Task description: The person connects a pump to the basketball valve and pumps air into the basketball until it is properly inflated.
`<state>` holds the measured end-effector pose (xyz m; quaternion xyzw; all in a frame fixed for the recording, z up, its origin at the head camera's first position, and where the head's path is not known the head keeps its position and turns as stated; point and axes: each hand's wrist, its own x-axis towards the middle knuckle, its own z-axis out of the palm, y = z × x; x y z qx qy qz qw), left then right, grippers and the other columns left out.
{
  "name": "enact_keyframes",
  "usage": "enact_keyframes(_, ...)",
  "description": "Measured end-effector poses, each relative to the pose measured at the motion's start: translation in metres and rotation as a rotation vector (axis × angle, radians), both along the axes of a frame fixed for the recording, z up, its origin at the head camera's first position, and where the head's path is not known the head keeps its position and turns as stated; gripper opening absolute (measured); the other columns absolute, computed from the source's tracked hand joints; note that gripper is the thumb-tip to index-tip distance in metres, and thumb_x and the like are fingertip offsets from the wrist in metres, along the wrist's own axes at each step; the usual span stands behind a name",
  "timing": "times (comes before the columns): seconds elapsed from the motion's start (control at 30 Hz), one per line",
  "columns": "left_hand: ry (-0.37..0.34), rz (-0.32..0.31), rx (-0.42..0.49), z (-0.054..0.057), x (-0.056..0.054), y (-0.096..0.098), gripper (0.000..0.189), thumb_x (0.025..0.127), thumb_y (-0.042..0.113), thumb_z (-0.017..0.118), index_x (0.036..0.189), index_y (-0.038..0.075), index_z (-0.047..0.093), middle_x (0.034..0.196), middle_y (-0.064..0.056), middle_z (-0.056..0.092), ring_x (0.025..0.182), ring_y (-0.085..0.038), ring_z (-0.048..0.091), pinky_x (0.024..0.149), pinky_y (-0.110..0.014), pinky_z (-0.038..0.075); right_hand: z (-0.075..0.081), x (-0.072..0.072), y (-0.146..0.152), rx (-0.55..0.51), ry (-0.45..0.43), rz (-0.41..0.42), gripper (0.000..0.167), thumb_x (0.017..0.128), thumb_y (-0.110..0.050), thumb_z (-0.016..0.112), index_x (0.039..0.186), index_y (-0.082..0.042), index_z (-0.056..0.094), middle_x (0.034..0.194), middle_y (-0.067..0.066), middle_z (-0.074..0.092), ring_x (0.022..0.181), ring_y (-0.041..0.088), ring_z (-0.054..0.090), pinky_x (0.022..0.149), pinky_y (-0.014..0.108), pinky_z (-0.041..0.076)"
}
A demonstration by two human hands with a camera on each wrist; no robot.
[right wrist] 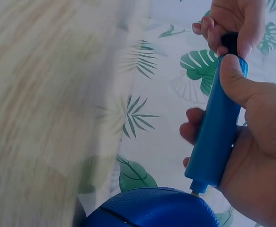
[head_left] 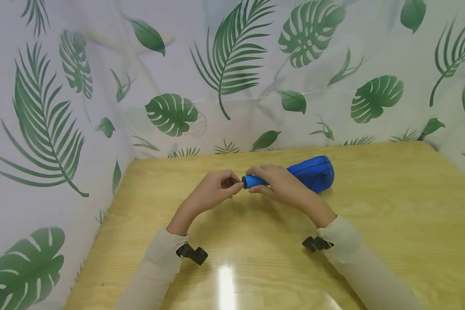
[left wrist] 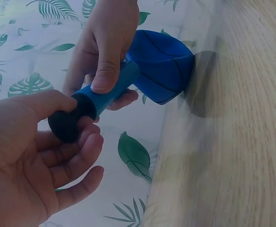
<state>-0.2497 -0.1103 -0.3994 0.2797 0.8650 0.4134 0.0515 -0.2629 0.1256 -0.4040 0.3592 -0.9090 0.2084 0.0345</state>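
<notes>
A blue hand pump (right wrist: 213,132) is joined by a thin metal needle (right wrist: 195,193) to a slack blue ball with dark seams (head_left: 315,174). My right hand (head_left: 284,186) grips the pump's barrel, thumb along its upper side in the right wrist view. With thumb and fingers, my left hand (head_left: 214,189) pinches the black handle (left wrist: 66,122) at the pump's other end. That handle stands close to the barrel. In the left wrist view the ball (left wrist: 164,66) looks dented and partly collapsed beyond the right hand. It rests on the table.
The wooden table (head_left: 232,241) spreads under both arms, with a bright reflection near its front. A white cloth with green leaves (head_left: 252,94) hangs behind and at the sides. Black straps (head_left: 191,253) circle both wrists at the sleeve cuffs.
</notes>
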Motion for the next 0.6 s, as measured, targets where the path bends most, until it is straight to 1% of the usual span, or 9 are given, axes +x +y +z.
enact_keyframes(0.07,-0.008,-0.005,0.014,0.0,-0.001,0.0,0.019,0.103,0.023,0.062,0.105,0.006,0.069,0.088,-0.01,0.071,0.074,-0.019,0.065,0.068,-0.025,0.053,0.001,-0.002,0.002,-0.031,-0.032,0.006,0.041,0.099,-0.034,0.065,0.135,-0.014,0.06,0.123,0.007,0.068,0.111,0.028,0.064,0.098,0.051,0.052)
enact_keyframes(0.13,-0.006,-0.005,0.016,0.0,-0.002,-0.001,0.018,0.103,0.023,0.062,0.104,0.006,0.069,0.086,-0.007,0.07,0.073,-0.02,0.065,0.068,-0.025,0.053,0.001,-0.003,0.003,-0.057,-0.05,0.008,0.041,0.099,-0.032,0.066,0.135,-0.013,0.061,0.126,0.007,0.068,0.115,0.028,0.064,0.1,0.052,0.051)
enact_keyframes(0.2,0.003,0.0,0.003,0.001,-0.001,-0.002,0.018,0.103,0.023,0.062,0.104,0.006,0.069,0.084,-0.005,0.069,0.072,-0.019,0.064,0.067,-0.025,0.052,0.0,-0.004,0.004,-0.069,-0.047,0.017,0.041,0.099,-0.032,0.065,0.135,-0.012,0.061,0.126,0.007,0.068,0.114,0.027,0.065,0.099,0.051,0.052)
enact_keyframes(0.3,0.026,0.021,-0.023,0.006,0.0,-0.007,0.018,0.103,0.024,0.062,0.103,0.007,0.069,0.084,-0.004,0.068,0.072,-0.015,0.06,0.066,-0.026,0.049,0.0,-0.007,0.007,-0.068,-0.033,0.021,0.043,0.1,-0.035,0.063,0.136,-0.011,0.061,0.126,0.007,0.069,0.113,0.026,0.065,0.099,0.05,0.052)
enact_keyframes(0.4,0.033,0.044,-0.021,0.016,0.001,-0.021,0.016,0.103,0.023,0.062,0.103,0.008,0.069,0.085,-0.007,0.068,0.071,-0.014,0.058,0.066,-0.028,0.049,0.004,-0.01,0.013,-0.074,-0.031,-0.01,0.045,0.1,-0.034,0.063,0.138,-0.01,0.06,0.129,0.009,0.068,0.118,0.028,0.065,0.102,0.052,0.05)
enact_keyframes(0.5,0.026,0.062,0.013,0.03,0.003,-0.041,0.012,0.101,0.02,0.065,0.101,0.009,0.071,0.085,-0.008,0.068,0.073,-0.017,0.06,0.068,-0.031,0.052,0.01,-0.011,0.021,-0.103,-0.048,-0.057,0.046,0.1,-0.03,0.065,0.14,-0.008,0.059,0.135,0.011,0.066,0.125,0.031,0.062,0.107,0.054,0.048)
enact_keyframes(0.6,0.021,0.058,0.011,0.043,0.006,-0.059,0.01,0.1,0.019,0.067,0.101,0.01,0.072,0.089,-0.006,0.067,0.077,-0.019,0.061,0.071,-0.034,0.053,0.012,-0.011,0.023,-0.113,-0.073,-0.045,0.046,0.1,-0.028,0.066,0.14,-0.005,0.059,0.136,0.014,0.065,0.127,0.034,0.061,0.107,0.054,0.048)
